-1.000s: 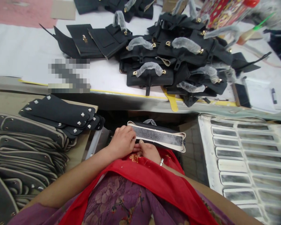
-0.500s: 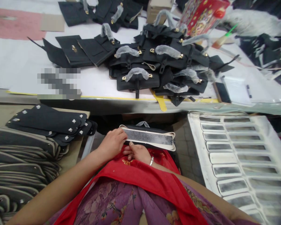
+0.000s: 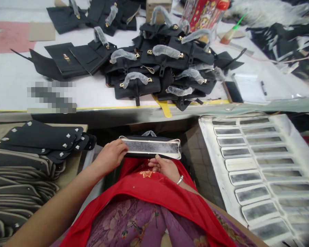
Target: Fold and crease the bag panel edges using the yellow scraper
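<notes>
A black handbag (image 3: 150,146) rests at my lap with a long side toward me. It shows a pale-rimmed, dark grey strip-shaped face, and a plastic-wrapped handle (image 3: 149,133) shows behind it. My left hand (image 3: 112,154) closes over its left end, fingers bent on the pale rim. At the near edge, my right hand (image 3: 166,168) has its thumb against the bag and its fingers curled in below. The underside of the bag is hidden from me.
Black handbags (image 3: 137,84) with wrapped handles crowd the white table (image 3: 12,75) ahead. Stacked black panels (image 3: 15,171) lie at left. On the right, a pale board (image 3: 225,188) bears rows of white-rimmed strips (image 3: 247,177). A phone (image 3: 233,92) lies near the table's edge.
The view has shifted, so the table's things appear further left. My left hand stays at the bag's left end, while my right hand has slid a little rightward along its near edge.
</notes>
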Action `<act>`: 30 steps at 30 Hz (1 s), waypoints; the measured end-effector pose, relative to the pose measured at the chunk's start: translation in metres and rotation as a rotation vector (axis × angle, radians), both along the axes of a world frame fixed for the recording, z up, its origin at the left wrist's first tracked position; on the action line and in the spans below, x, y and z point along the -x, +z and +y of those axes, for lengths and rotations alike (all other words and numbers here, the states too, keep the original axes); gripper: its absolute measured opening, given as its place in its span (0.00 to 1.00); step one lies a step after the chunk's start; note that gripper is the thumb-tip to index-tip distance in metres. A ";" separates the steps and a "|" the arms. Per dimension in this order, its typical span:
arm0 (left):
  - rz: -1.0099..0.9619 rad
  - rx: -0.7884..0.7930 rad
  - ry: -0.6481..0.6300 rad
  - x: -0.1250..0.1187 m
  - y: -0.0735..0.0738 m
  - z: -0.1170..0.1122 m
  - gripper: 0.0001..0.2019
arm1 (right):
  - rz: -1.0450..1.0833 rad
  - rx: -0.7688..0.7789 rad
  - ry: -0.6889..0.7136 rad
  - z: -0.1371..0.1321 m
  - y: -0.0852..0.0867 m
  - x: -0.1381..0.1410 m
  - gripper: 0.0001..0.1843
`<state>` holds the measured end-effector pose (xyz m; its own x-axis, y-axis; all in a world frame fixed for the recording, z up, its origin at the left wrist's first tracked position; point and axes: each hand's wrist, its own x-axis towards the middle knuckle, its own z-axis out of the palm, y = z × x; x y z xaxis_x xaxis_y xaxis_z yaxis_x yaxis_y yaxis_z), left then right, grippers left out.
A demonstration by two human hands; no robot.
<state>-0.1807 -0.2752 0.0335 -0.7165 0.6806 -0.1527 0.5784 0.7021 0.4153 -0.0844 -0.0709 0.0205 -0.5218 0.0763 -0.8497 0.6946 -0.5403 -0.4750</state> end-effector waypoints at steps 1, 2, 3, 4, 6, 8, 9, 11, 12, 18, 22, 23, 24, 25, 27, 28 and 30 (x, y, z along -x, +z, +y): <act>-0.002 -0.002 -0.006 0.000 0.000 0.001 0.07 | -0.001 0.003 -0.012 0.003 0.000 -0.002 0.21; -0.005 -0.004 -0.012 0.001 0.001 0.001 0.07 | -0.003 0.005 -0.024 0.007 0.000 -0.003 0.21; -0.008 -0.005 -0.019 0.001 0.001 0.002 0.07 | -0.005 0.007 -0.036 0.010 0.000 -0.005 0.20; -0.012 -0.006 -0.023 0.002 0.001 0.003 0.08 | -0.007 0.007 -0.048 0.014 0.001 -0.006 0.20; -0.024 -0.007 -0.029 0.002 0.002 0.005 0.08 | -0.014 -0.005 -0.070 0.021 0.002 -0.010 0.19; -0.037 -0.007 -0.033 0.002 0.003 0.007 0.08 | -0.034 -0.029 -0.090 0.027 0.005 -0.013 0.18; -0.045 -0.007 -0.037 0.001 0.003 0.008 0.08 | -0.048 -0.042 -0.099 0.030 0.006 -0.015 0.18; -0.059 -0.005 -0.048 -0.002 0.004 0.010 0.08 | -0.069 -0.061 -0.116 0.035 0.009 -0.019 0.18; -0.066 -0.003 -0.054 -0.003 0.004 0.011 0.08 | -0.073 -0.068 -0.127 0.037 0.009 -0.021 0.18; -0.068 0.050 -0.068 -0.010 0.007 0.013 0.07 | -0.054 -0.095 -0.168 0.040 0.008 -0.031 0.17; 0.013 0.161 -0.049 -0.009 0.014 0.014 0.08 | 0.009 -0.088 -0.103 0.027 0.004 -0.023 0.19; 0.043 0.203 -0.053 -0.009 0.017 0.016 0.09 | 0.016 -0.083 -0.071 0.022 0.003 -0.019 0.20; 0.076 0.243 -0.059 -0.010 0.019 0.019 0.09 | 0.015 -0.079 -0.038 0.016 0.002 -0.015 0.21; 0.109 0.277 -0.066 -0.011 0.021 0.021 0.09 | 0.012 -0.071 0.001 0.011 0.001 -0.012 0.22; 0.173 0.307 -0.063 -0.015 0.024 0.026 0.10 | 0.016 -0.037 0.097 0.000 0.001 -0.008 0.23; 0.199 0.303 -0.049 -0.017 0.025 0.028 0.11 | 0.030 -0.004 0.169 -0.003 0.003 -0.007 0.24; 0.225 0.270 -0.005 -0.023 0.023 0.029 0.11 | 0.117 0.074 0.390 -0.006 0.008 -0.006 0.24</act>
<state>-0.1574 -0.2466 0.0569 -0.7494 0.6410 -0.1658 0.6382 0.7660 0.0768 -0.0788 -0.0769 0.0280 -0.5925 -0.2059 -0.7789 0.7980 -0.2828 -0.5322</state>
